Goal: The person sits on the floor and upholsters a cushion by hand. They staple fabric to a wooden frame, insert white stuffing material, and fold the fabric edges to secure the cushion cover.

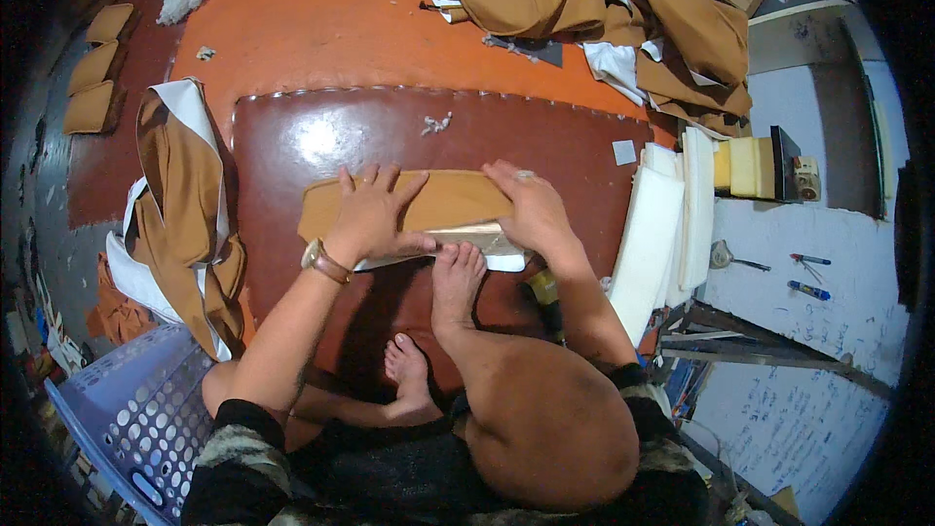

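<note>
Together, the left hand (375, 216), fingers spread, and the right hand (534, 206), fingers held close, lie over the left part and right end of a tan fabric-covered piece (456, 197) on the maroon surface (545, 127); whether the right pinches it is unclear.

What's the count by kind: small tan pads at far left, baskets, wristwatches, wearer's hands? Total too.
Small tan pads: 3
Blue-purple basket: 1
Wristwatch: 1
Wearer's hands (left hand, right hand): 2
Total: 7
</note>
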A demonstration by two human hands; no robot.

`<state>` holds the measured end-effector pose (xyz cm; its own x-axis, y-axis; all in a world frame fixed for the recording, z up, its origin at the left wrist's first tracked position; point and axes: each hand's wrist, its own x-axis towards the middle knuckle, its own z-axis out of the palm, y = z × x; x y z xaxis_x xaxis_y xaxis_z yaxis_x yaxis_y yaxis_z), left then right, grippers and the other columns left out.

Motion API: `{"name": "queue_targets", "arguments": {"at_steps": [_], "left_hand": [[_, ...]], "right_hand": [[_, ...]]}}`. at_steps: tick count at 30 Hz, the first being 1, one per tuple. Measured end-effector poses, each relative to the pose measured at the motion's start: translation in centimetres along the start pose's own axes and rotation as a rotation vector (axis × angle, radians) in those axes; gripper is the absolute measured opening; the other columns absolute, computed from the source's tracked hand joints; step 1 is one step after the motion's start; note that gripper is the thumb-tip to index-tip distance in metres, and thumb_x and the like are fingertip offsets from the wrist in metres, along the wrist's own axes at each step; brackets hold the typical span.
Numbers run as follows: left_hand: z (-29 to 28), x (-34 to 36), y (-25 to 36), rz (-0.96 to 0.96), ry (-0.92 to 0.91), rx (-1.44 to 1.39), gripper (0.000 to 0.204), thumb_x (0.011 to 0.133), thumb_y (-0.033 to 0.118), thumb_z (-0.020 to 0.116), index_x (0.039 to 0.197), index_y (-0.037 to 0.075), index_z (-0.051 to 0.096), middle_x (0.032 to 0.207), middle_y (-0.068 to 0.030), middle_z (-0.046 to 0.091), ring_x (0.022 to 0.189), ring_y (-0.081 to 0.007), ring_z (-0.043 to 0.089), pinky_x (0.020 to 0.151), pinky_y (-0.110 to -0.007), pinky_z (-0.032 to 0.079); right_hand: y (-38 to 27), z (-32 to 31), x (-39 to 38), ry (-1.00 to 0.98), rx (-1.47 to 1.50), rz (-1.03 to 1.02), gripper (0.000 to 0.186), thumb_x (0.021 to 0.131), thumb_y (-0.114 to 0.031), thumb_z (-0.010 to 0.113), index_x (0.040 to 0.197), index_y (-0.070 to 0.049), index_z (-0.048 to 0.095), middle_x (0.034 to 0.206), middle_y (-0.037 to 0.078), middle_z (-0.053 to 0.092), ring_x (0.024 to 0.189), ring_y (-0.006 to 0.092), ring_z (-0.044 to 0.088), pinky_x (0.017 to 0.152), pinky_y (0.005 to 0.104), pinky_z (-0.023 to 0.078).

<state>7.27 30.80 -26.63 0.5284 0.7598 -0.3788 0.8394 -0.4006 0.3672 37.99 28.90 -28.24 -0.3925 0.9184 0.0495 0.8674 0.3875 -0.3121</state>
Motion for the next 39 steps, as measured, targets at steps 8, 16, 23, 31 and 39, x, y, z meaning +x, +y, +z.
{"name": "queue_targets", "arguments": {"at_steps": [8,16,23,31,39], "left_hand": [[-0.7,3.8,-2.7,0.003,0.005,-0.265,0.057,0.100,0.054,0.061,0.147,0.022,0.063,0.140,-0.0230,0.064,0.131,-0.0442,0.060,0.110,-0.067,0.042],[0.1,3.4,2.3,-0.064,-0.038,-0.246,0.040,0.103,0.036,0.057,0.138,0.023,0.070,0.138,-0.0158,0.067,0.123,-0.0426,0.065,0.104,-0.069,0.045],[1.2,5.4,2.4,-0.058,-0.082,-0.181,0.045,0.106,0.045,0.052,0.148,0.033,0.062,0.152,-0.0037,0.061,0.132,-0.0382,0.060,0.107,-0.078,0.034],[1.4,6.3,0.9,-0.008,-0.195,-0.423,0.053,0.110,0.051,0.042,0.151,0.021,0.059,0.153,-0.0176,0.058,0.148,-0.0385,0.046,0.121,-0.055,0.037],[1.3,5.7,0.6,0.013,-0.210,-0.446,0.062,0.112,0.054,0.039,0.154,0.011,0.056,0.159,-0.0180,0.051,0.155,-0.0366,0.037,0.127,-0.046,0.031]], "right_hand": [[-1.0,-2.2,5.7,-0.468,0.091,0.383,0.039,0.094,-0.020,0.060,0.130,-0.023,0.076,0.116,0.019,0.076,0.110,0.0385,0.071,0.098,0.0511,0.055],[-1.5,-1.5,-1.3,-0.191,0.130,0.297,0.043,0.094,-0.027,0.070,0.134,-0.010,0.072,0.136,0.018,0.069,0.124,0.0416,0.065,0.107,0.0499,0.051],[-8.3,-1.3,-3.0,-0.069,0.288,-0.187,0.050,0.093,-0.032,0.073,0.131,0.000,0.066,0.133,0.024,0.067,0.124,0.0454,0.062,0.110,0.0530,0.047],[-6.2,-0.1,1.0,-0.492,0.290,0.132,0.081,0.085,-0.057,0.076,0.135,0.005,0.059,0.129,0.033,0.067,0.117,0.0496,0.065,0.103,0.0534,0.051],[-7.0,0.3,3.9,-0.639,0.233,0.152,0.082,0.083,-0.065,0.076,0.121,0.007,0.069,0.109,0.029,0.075,0.104,0.0447,0.072,0.095,0.0508,0.057]]}}
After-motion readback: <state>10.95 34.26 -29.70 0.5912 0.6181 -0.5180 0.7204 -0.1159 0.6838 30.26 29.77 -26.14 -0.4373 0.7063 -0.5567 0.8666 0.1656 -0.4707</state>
